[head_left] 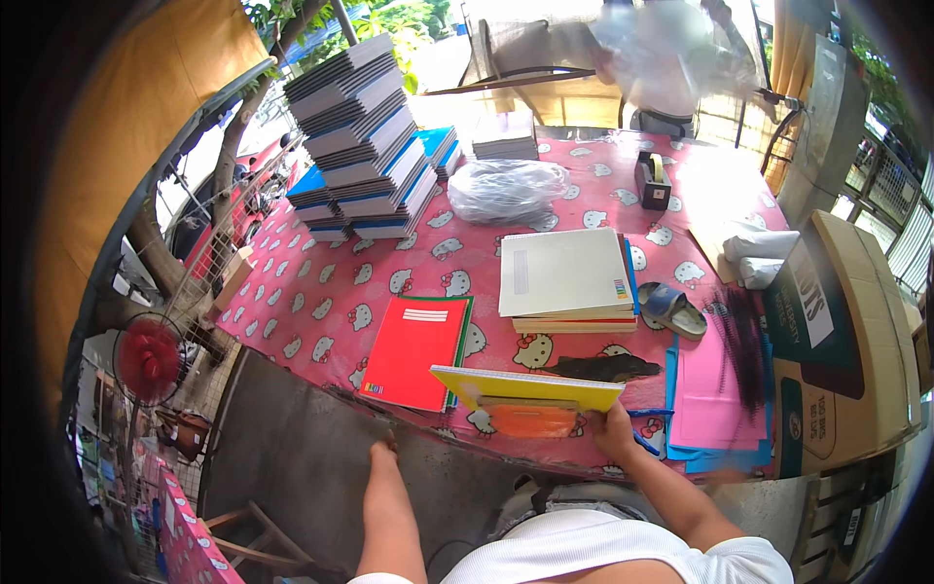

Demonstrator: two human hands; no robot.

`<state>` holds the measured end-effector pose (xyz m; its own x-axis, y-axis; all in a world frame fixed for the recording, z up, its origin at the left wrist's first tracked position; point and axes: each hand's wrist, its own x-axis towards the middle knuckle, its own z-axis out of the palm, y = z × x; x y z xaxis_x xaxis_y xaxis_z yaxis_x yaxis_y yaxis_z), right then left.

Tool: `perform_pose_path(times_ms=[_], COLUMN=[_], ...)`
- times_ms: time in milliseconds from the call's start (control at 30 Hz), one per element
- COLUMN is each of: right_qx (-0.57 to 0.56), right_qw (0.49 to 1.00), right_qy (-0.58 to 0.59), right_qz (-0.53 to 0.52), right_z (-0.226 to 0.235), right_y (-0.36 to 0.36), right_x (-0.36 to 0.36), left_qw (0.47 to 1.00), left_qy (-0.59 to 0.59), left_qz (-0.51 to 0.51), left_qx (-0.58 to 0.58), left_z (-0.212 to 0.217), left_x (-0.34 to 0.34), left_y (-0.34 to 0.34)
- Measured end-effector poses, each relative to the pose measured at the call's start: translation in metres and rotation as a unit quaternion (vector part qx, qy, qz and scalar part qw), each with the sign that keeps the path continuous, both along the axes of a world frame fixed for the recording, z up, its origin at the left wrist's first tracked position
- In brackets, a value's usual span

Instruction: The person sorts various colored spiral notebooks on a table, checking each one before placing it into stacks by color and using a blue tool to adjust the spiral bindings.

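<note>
My right hand grips the right end of a yellow notebook, which is tilted up on edge near the table's front. Just below it is a flat orange piece with a brown edge; its kind is not clear. My left hand is low by the front edge, below a red notebook that lies on a green one; its fingers are hard to make out. Behind the yellow notebook stands a stack of notebooks with a pale cover on top. A dark flat piece lies between them.
Tall piles of notebooks stand at the back left, beside clear plastic bags. A tape dispenser is farther right. At right are a sandal, pink sheets, black coils and a cardboard box. Another person is across the table.
</note>
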<state>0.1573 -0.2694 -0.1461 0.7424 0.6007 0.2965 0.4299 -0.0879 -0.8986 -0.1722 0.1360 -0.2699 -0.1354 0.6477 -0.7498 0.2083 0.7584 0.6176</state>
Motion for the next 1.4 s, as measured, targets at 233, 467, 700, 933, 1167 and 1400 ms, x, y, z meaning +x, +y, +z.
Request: perform_pose_path(times_ms=[233, 467, 700, 933, 1167, 1400], right_qx=[0.044, 0.009, -0.023, 0.024, -0.358, -0.523], right_qw=[0.999, 1.000, 0.997, 0.962, 0.846, 0.754], right_qy=[-0.002, 0.003, 0.064, -0.244, -0.112, -0.123], right_qz=[0.015, 0.027, 0.044, -0.116, -0.379, -0.379], right_z=[0.010, 0.017, 0.028, 0.065, 0.053, 0.047], right_y=[0.007, 0.001, -0.008, -0.065, -0.123, -0.116], right_x=[-0.005, -0.002, 0.001, 0.126, 0.259, 0.277], left_qw=[0.898, 0.842, 0.984, 0.780, 0.576, 0.570], left_qy=[-0.418, -0.530, -0.091, -0.398, -0.682, -0.659], left_qz=[0.133, 0.084, 0.154, 0.275, -0.353, -0.374], left_qx=[0.039, 0.057, 0.024, 0.397, 0.280, -0.317], left_z=[-0.034, -0.008, -0.020, 0.222, 0.428, 0.506], left_x=[0.036, 0.064, 0.010, 0.016, 0.189, 0.183], left_y=[-0.015, -0.031, -0.031, 0.040, -0.247, -0.375])
